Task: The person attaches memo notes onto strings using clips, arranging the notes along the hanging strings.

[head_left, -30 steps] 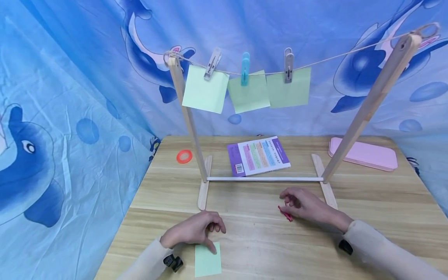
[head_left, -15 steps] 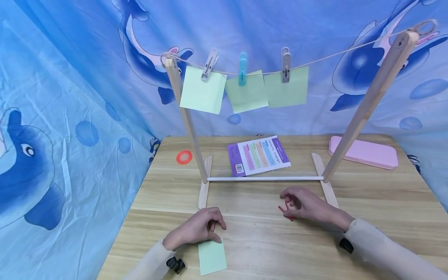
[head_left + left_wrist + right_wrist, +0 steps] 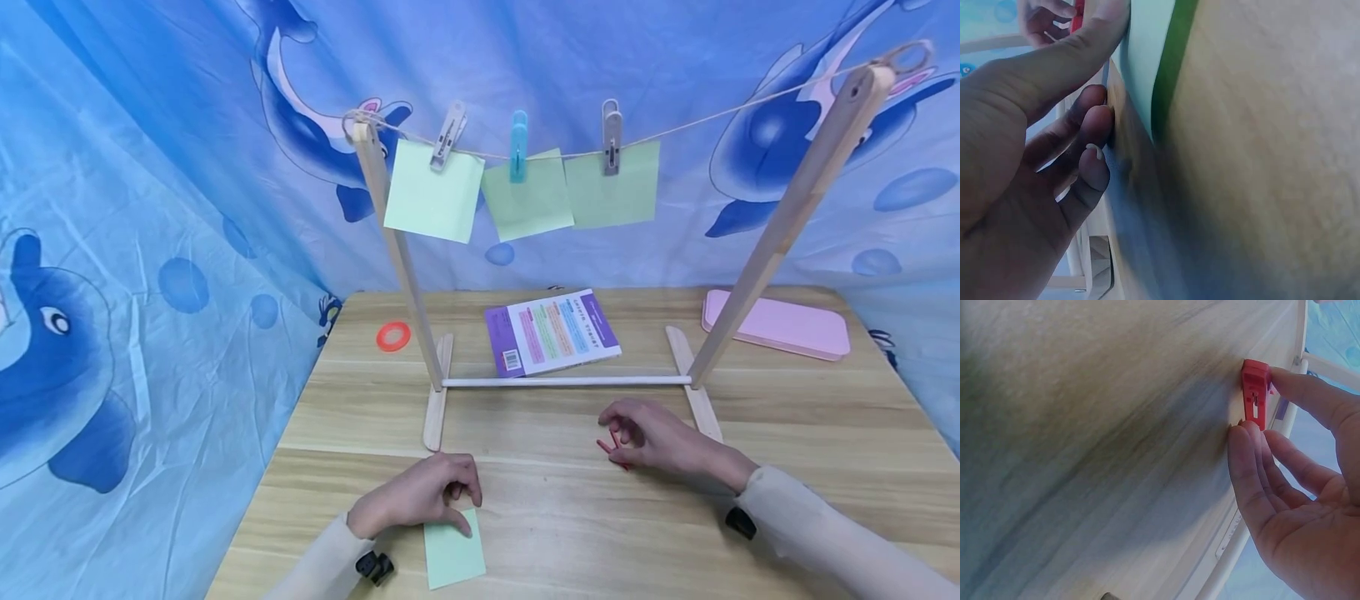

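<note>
A pale green paper square lies on the table at the front left. My left hand is over its far edge, the thumb resting on the paper and the other fingers loosely bent, apart from the thumb. In the left wrist view the thumb touches the paper square, which has a darker green strip along its edge. To the right, my right hand pinches a small red clothespin by its ends, between thumb and fingertips, close to the tabletop.
A wooden frame carries a string with three green paper squares hung by clothespins. Behind its white crossbar lies a purple book. A red tape roll is at left, a pink case at right.
The green paper square has shifted slightly right and away under my left thumb, with a small turn. My right hand stays in place, while the red clothespin has turned a little.
</note>
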Demonstrator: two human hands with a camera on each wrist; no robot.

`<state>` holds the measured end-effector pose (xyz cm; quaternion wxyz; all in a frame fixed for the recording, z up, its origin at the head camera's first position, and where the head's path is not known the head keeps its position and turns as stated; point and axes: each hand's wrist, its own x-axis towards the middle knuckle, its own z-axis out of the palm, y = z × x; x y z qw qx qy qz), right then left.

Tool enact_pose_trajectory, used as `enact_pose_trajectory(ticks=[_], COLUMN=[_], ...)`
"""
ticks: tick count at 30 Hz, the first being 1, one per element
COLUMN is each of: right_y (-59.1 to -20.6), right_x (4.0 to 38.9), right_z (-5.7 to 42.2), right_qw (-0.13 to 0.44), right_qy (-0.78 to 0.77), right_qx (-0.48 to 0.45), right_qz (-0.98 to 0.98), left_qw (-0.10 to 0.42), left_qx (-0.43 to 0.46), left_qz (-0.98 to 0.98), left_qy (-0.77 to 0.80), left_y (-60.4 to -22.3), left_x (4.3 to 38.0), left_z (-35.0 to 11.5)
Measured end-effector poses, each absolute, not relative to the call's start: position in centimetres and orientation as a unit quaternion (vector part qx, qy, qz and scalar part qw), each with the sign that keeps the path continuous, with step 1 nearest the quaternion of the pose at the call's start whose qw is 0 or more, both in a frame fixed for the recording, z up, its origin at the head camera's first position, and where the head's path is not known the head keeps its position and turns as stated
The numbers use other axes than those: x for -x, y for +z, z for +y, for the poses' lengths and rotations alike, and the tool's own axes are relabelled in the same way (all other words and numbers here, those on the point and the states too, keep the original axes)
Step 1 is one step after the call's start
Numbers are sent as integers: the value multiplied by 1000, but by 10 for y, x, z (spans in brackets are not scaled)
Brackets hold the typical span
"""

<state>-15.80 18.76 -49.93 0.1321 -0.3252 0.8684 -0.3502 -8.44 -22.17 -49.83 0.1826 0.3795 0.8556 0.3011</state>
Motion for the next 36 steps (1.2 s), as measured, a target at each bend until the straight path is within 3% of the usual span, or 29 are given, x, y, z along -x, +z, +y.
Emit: enact_pose_trajectory(ticks=[24,36], right_y=[-499,-500], right_x=[159,158], right_z=[184,185], right_qw=[140,124], right_qy=[-352,-356], right_qx=[325,322], right_qz=[867,868], left_qw=[189,167], left_qx=[-416,-440], left_qz=[850,851], left_qy=[260,234], left_y=[-498,-495], left_x=[81,76], left_z=[-234,-234])
